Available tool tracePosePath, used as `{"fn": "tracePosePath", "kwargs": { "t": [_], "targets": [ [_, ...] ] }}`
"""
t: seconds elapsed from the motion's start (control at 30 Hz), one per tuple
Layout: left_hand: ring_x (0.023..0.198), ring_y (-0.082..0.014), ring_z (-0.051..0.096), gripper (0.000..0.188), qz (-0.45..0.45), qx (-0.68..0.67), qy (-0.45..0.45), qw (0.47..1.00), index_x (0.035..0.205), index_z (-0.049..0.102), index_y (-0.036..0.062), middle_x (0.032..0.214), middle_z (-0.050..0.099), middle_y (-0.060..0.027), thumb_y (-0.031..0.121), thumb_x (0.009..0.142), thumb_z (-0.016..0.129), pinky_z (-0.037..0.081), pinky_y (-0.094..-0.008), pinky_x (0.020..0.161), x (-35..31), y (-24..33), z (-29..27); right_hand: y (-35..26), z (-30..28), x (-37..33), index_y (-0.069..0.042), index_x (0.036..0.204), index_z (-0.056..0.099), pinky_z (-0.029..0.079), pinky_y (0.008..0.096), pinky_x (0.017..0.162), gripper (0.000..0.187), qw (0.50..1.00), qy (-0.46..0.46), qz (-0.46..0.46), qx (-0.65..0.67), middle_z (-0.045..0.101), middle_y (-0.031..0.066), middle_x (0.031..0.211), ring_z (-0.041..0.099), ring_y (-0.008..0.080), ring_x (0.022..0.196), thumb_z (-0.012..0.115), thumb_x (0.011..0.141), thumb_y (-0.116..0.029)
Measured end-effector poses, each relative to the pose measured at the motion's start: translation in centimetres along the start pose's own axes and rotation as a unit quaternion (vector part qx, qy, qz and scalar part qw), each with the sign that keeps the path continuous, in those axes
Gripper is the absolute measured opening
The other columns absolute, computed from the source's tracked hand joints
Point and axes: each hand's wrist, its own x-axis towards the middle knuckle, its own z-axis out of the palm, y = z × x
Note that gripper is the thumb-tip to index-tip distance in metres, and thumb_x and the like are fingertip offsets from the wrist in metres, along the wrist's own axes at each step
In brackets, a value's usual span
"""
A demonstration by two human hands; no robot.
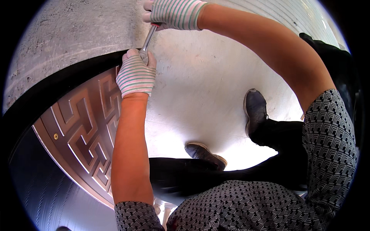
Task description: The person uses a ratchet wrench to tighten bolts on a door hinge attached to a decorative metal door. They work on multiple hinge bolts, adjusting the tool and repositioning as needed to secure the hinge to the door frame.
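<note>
A shiny metal ratchet wrench (148,40) slants between my two hands at the top of the view. My left hand (135,73), in a striped white, pink and green knit glove, is closed around the wrench's head beside the black frame edge. Higher up and to the right, my right hand (175,14) wears a matching glove and grips the handle, where a bit of red shows. What the wrench's head sits on is hidden by my left fingers.
A brown door panel (83,119) with raised geometric moulding stands at the left, bordered by a black frame (69,81). Beyond it rises a rough grey concrete wall (81,30). My dark shoes (256,109) rest on the pale floor (200,92).
</note>
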Motion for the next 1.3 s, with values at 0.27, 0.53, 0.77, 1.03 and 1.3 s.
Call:
{"fn": "tracePosePath", "kwargs": {
  "t": [0.27,0.53,0.77,1.03,1.3],
  "targets": [
    [0.100,-0.0432,0.068,0.045,-0.020,0.097,-0.134,0.986,0.118,0.057,0.0023,0.114,0.065,-0.0224,0.039,0.094,0.066,0.054,-0.0521,0.095,0.7,0.5,-1.3,-1.0,1.2,-2.8,-0.014,0.079,0.072,0.053,0.0455,0.076,0.023,0.996,-0.015,0.023,0.089,0.069,0.0107,0.080,0.066,0.0333,0.081,0.077,0.079,-0.037],
    [0.098,-0.0438,0.069,0.051,-0.026,0.118,-0.086,0.989,0.114,0.059,-0.0003,0.112,0.066,-0.0255,0.049,0.099,0.055,0.054,-0.0523,0.090,0.9,0.8,-2.2,-0.5,2.8,-0.2,-0.016,0.089,0.074,0.055,0.0438,0.074,0.023,0.983,-0.074,0.089,0.140,0.073,0.0103,0.084,0.071,0.0326,0.083,0.076,0.082,-0.038],
    [0.084,-0.0423,0.067,0.043,0.096,0.115,-0.061,0.987,0.089,0.065,0.0014,0.094,0.068,-0.0238,0.043,0.097,0.058,0.054,-0.0503,0.076,1.6,0.2,-2.8,-1.9,2.1,-0.4,-0.016,0.098,0.076,0.056,0.0445,0.077,0.028,0.977,-0.077,0.105,0.171,0.075,0.0094,0.093,0.072,0.0322,0.088,0.071,0.086,-0.040],
    [0.088,-0.0417,0.068,0.041,0.138,0.171,-0.091,0.971,0.097,0.070,0.0057,0.092,0.071,-0.0209,0.043,0.101,0.054,0.054,-0.0475,0.081,2.5,-0.7,-2.2,-5.2,-0.4,-3.0,-0.013,0.093,0.081,0.056,0.0470,0.072,0.030,0.958,-0.132,0.226,0.119,0.076,0.0138,0.084,0.072,0.0355,0.080,0.065,0.088,-0.038],
    [0.087,-0.0384,0.068,0.021,0.317,0.232,-0.125,0.911,0.099,0.073,0.0086,0.091,0.071,-0.0186,0.027,0.097,0.063,0.055,-0.0476,0.080,2.8,-0.6,-2.4,-20.9,1.4,-7.0,-0.010,0.108,0.062,0.058,0.0433,0.063,0.018,0.766,-0.173,0.515,0.342,0.070,0.0106,0.076,0.072,0.0289,0.071,0.058,0.103,-0.027]
  ]
}}
